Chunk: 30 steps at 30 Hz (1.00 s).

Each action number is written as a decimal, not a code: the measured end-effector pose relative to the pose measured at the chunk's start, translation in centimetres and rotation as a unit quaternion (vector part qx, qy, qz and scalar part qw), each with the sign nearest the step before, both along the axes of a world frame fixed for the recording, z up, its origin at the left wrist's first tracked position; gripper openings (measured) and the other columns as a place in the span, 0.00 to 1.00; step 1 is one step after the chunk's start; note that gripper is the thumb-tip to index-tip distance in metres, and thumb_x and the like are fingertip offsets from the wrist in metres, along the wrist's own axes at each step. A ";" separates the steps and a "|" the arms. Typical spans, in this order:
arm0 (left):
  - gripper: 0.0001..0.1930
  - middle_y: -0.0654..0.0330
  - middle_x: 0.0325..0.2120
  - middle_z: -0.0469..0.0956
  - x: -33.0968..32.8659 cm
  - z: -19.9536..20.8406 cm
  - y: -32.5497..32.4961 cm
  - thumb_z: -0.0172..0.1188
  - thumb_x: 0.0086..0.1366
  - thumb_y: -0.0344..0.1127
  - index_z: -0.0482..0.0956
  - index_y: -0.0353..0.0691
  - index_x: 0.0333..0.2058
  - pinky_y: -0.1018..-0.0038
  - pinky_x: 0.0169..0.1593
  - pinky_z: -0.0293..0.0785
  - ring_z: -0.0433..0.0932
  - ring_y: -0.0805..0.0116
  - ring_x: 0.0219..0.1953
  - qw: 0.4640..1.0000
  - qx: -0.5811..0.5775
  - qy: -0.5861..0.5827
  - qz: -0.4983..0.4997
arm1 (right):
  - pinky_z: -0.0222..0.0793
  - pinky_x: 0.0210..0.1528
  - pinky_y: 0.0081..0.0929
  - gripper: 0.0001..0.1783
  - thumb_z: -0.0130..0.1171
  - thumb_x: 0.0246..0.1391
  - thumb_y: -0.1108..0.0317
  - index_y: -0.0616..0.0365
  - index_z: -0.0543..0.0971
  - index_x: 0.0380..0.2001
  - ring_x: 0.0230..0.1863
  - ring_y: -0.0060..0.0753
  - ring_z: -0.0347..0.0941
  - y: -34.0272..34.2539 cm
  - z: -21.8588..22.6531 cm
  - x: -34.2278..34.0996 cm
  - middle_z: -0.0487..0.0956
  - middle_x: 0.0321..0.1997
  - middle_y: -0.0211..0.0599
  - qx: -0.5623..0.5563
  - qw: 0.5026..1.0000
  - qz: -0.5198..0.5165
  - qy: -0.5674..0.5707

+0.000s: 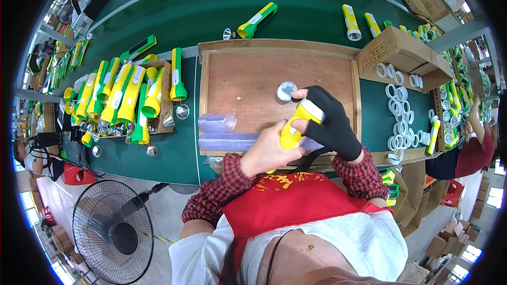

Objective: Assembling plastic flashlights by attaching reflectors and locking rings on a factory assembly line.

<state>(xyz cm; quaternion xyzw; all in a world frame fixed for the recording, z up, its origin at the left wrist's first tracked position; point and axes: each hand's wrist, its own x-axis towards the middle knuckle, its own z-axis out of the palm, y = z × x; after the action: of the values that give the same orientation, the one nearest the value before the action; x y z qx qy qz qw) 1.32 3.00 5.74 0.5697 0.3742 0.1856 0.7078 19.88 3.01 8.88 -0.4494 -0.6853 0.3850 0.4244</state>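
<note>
My left hand (pixel 264 152) is bare and closed round the yellow body of a flashlight (pixel 291 136). The flashlight is tilted, its head up and to the right. A white ring (pixel 312 110) sits at the head end. My right hand (pixel 335 124), in a black fingerless glove, grips the flashlight at this ring, thumb on the yellow part. Just beyond the right fingertips, a clear round lens (pixel 287 91) lies on the wooden tray (pixel 280 46). Stacks of clear lenses (pixel 229 141) in bluish wrap lie along the tray's near left side, partly behind my hands.
On the left, yellow-green flashlights (pixel 119 95) crowd a box, with shiny reflectors (pixel 182 111) hanging by them. White rings (pixel 401 111) spill from a cardboard box (pixel 393 53) at right. More flashlights (pixel 257 20) lie on the far green bench. A fan (pixel 113 232) stands at lower left.
</note>
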 end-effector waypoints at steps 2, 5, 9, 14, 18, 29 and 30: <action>0.18 0.62 0.25 0.73 -0.5 0.6 0.5 0.65 0.56 0.32 0.67 0.36 0.41 0.78 0.21 0.74 0.75 0.74 0.18 0.984 -0.152 -0.074 -0.055 | 0.68 0.43 0.26 0.18 0.67 0.45 0.69 0.61 0.76 0.41 0.41 0.37 0.74 0.2 0.3 -0.2 0.75 0.40 0.42 0.015 1.000 -0.010 -0.008; 0.22 0.56 0.19 0.72 -0.8 -0.5 -0.9 0.66 0.56 0.40 0.65 0.37 0.42 0.74 0.18 0.72 0.72 0.68 0.14 0.808 -0.413 -0.367 -0.203 | 0.68 0.42 0.32 0.14 0.66 0.45 0.66 0.60 0.77 0.35 0.40 0.35 0.73 0.2 0.7 0.2 0.75 0.38 0.40 0.049 0.969 0.161 0.180; 0.19 0.58 0.18 0.71 -1.2 -0.7 0.9 0.62 0.59 0.39 0.66 0.37 0.42 0.74 0.18 0.73 0.75 0.67 0.16 0.913 -0.308 -0.229 -0.137 | 0.70 0.41 0.28 0.15 0.62 0.51 0.65 0.58 0.74 0.41 0.38 0.36 0.75 0.4 0.4 0.1 0.76 0.38 0.41 0.003 0.999 0.015 0.047; 0.24 0.45 0.24 0.79 -0.2 -2.1 2.9 0.65 0.53 0.39 0.71 0.32 0.44 0.61 0.27 0.77 0.81 0.50 0.24 0.890 0.399 0.221 0.008 | 0.72 0.42 0.33 0.21 0.61 0.55 0.56 0.58 0.71 0.45 0.41 0.47 0.77 1.6 -3.4 -0.1 0.77 0.42 0.47 -0.043 0.989 -0.105 -0.097; 0.25 0.64 0.25 0.73 -1.2 2.0 4.4 0.66 0.56 0.43 0.69 0.34 0.46 0.80 0.20 0.72 0.75 0.77 0.21 0.979 -0.145 -0.053 -0.130 | 0.68 0.46 0.28 0.24 0.41 0.67 0.50 0.61 0.72 0.47 0.43 0.33 0.75 2.9 -0.1 1.9 0.77 0.41 0.39 -0.021 0.991 0.113 0.066; 0.31 0.38 0.28 0.79 0.0 -0.5 5.1 0.67 0.54 0.48 0.67 0.29 0.46 0.58 0.36 0.77 0.81 0.43 0.31 0.911 0.319 0.262 -0.018 | 0.68 0.47 0.25 0.22 0.38 0.69 0.54 0.60 0.73 0.48 0.41 0.28 0.74 5.3 -2.8 1.2 0.77 0.38 0.38 -0.117 0.990 0.008 0.074; 0.31 0.44 0.29 0.79 -0.5 -1.9 5.1 0.68 0.55 0.46 0.65 0.32 0.49 0.65 0.32 0.78 0.82 0.53 0.28 0.921 0.366 0.135 -0.004 | 0.68 0.48 0.25 0.23 0.38 0.69 0.52 0.60 0.72 0.49 0.41 0.28 0.74 5.4 -2.1 1.3 0.77 0.38 0.38 -0.088 0.992 0.041 0.075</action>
<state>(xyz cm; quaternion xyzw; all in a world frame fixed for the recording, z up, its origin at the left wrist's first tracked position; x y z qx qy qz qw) 0.79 8.08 3.87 0.8102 0.3699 0.2281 0.3934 21.19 8.43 6.83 -0.4263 -0.6331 0.4933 0.4172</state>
